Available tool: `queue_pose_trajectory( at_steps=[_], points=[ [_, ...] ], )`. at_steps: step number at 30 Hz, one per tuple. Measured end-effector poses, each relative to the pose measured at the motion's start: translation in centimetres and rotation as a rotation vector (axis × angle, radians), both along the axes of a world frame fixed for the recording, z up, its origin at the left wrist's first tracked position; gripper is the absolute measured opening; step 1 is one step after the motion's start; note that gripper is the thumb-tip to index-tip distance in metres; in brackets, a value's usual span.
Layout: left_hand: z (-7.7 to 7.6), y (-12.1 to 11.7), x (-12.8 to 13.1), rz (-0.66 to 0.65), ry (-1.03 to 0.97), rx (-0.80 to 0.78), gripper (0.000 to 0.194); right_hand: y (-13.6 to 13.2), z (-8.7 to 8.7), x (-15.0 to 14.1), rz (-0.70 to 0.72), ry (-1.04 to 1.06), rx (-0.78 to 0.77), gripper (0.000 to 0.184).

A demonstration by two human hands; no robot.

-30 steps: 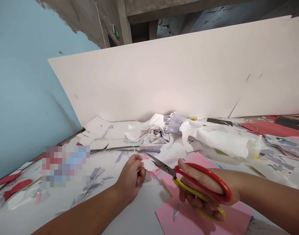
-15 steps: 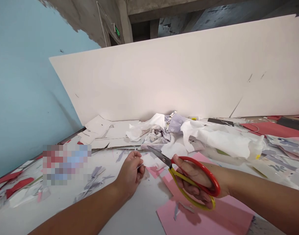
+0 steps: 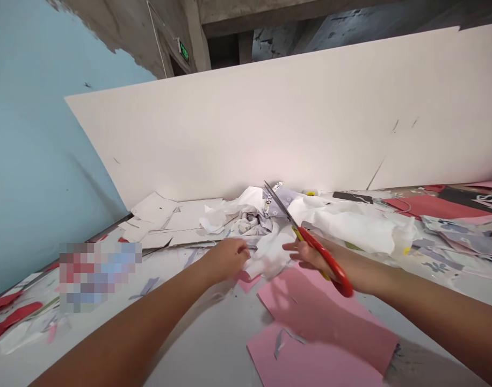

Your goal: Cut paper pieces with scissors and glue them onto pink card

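My left hand [image 3: 225,260] lies curled at the edge of a crumpled white sheet of paper or fabric [image 3: 268,255], and its fingers hide what is under them. My right hand [image 3: 310,256] grips red-and-yellow-handled scissors [image 3: 310,250], whose narrow steel blades point up and away over the white heap. Below the hands lie two pink paper sheets [image 3: 322,317], with a small pink scrap [image 3: 246,281] near my left hand. A larger white crumpled sheet [image 3: 351,223] spreads behind the scissors.
A large white board [image 3: 246,129] leans against a blue wall [image 3: 40,134]. White card offcuts [image 3: 161,220] lie at its foot. Red paper [image 3: 431,207], a black sheet [image 3: 467,199] and patterned scraps [image 3: 459,234] cover the right of the white table [image 3: 205,344]. A pixelated patch hides part of the left.
Both hands have moved forward, away from me. The scissors have swung from pointing left to pointing up and away, and the pink sheets now lie uncovered below my right hand.
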State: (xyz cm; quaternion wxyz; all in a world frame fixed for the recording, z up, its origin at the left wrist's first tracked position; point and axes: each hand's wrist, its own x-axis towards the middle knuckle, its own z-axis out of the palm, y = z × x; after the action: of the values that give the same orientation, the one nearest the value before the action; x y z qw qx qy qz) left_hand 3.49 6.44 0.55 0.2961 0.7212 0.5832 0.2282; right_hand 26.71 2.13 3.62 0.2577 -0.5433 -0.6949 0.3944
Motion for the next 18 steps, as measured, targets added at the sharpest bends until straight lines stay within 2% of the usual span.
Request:
queue_pose_trajectory(
  at_steps=[3, 6, 12, 18],
  points=[
    [0.1, 2.1, 2.5, 0.034, -0.017, -0.059, 0.006, 2.2, -0.7, -1.1, -0.132, -0.279, 0.155, 0.050],
    [0.1, 3.9, 3.5, 0.036, -0.046, -0.080, 0.014, 4.2, -2.0, -1.6, -0.168, -0.409, 0.172, 0.046],
    [-0.2, 5.8, 1.5, -0.019, -0.150, -0.178, 0.028, 6.1, -3.9, -2.2, -0.177, -0.462, 0.191, 0.041],
    [-0.4, 5.9, -0.3, -0.058, -0.260, -0.239, 0.035, 7.0, -4.8, -2.8, -0.174, -0.557, 0.217, 0.031]
  ],
)
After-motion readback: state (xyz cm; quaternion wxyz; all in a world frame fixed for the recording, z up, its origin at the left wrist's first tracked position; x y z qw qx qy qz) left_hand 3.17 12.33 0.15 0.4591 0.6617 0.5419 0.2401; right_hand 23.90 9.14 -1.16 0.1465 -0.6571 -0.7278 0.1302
